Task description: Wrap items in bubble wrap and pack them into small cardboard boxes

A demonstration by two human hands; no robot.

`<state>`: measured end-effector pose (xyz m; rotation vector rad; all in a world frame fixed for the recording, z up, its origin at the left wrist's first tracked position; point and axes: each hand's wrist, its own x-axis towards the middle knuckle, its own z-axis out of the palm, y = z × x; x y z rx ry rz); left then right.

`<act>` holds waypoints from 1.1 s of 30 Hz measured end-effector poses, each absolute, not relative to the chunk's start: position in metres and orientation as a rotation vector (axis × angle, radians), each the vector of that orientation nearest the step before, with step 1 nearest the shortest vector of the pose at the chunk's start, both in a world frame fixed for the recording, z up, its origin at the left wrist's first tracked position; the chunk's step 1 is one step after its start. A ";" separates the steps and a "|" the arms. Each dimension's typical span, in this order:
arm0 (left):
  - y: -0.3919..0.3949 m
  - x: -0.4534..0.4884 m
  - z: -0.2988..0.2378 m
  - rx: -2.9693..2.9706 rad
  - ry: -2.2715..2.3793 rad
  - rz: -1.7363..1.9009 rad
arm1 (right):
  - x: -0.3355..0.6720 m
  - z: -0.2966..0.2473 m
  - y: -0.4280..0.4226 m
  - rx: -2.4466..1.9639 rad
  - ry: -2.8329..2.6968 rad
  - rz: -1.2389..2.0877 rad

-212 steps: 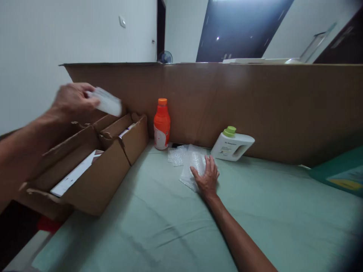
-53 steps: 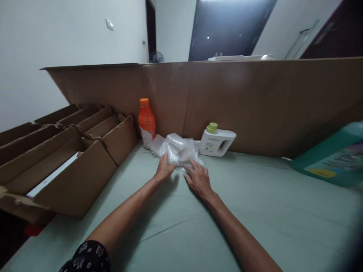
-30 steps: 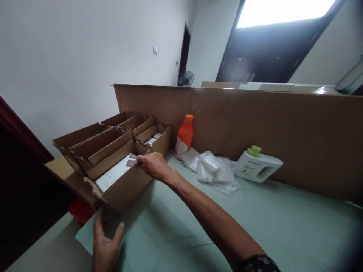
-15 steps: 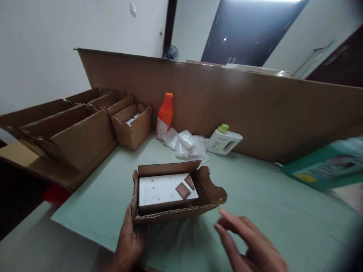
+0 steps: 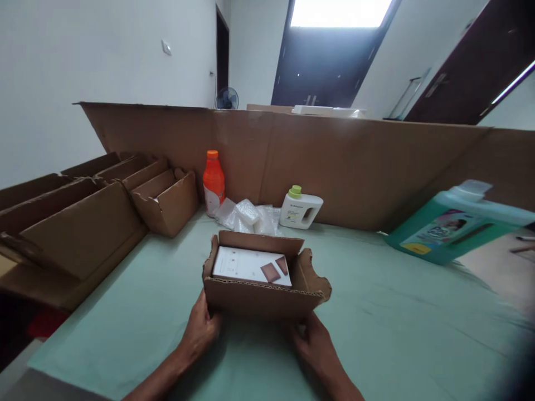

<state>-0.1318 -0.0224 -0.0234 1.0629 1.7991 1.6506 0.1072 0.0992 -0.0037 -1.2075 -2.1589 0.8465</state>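
Observation:
In the head view, an open-topped cardboard box (image 5: 259, 301) is held between my two hands, just over the green tabletop. A white carton (image 5: 246, 264) with brown square pictures lies inside it, towards the left end. My left hand (image 5: 203, 326) grips the box at its lower left corner. At the lower right, my right hand (image 5: 311, 340) holds its underside, with the fingertips hidden beneath the cardboard.
Larger cardboard bins (image 5: 79, 223) and a smaller box (image 5: 167, 203) stand at left. Along the cardboard wall (image 5: 343, 167) are an orange bottle (image 5: 213, 181), bubble wrap (image 5: 246, 216) and a white bottle (image 5: 300, 210). A green liquid jug (image 5: 443, 225) leans at right.
My right hand, free and apart from the box before, has come in and taken hold of its right side. The camera view has turned right and levelled.

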 end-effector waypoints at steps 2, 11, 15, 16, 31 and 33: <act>0.000 -0.130 -0.027 1.120 1.750 1.636 | 0.120 -0.009 0.105 -1.240 -2.118 0.833; 0.026 -0.134 -0.050 1.235 1.774 1.559 | 0.164 0.012 0.231 -1.095 -2.100 0.683; 0.018 -0.138 -0.064 1.300 1.863 1.599 | 0.086 0.050 0.313 -0.693 -2.367 0.555; 0.018 -0.139 -0.068 1.311 1.886 1.604 | 0.060 0.056 0.327 -0.621 -2.413 0.499; 0.018 -0.145 -0.080 1.410 2.062 1.505 | 0.023 0.059 0.346 -0.791 -1.590 0.859; 0.020 -0.143 -0.073 1.394 2.013 1.540 | 0.090 0.058 0.322 -0.896 -1.322 0.865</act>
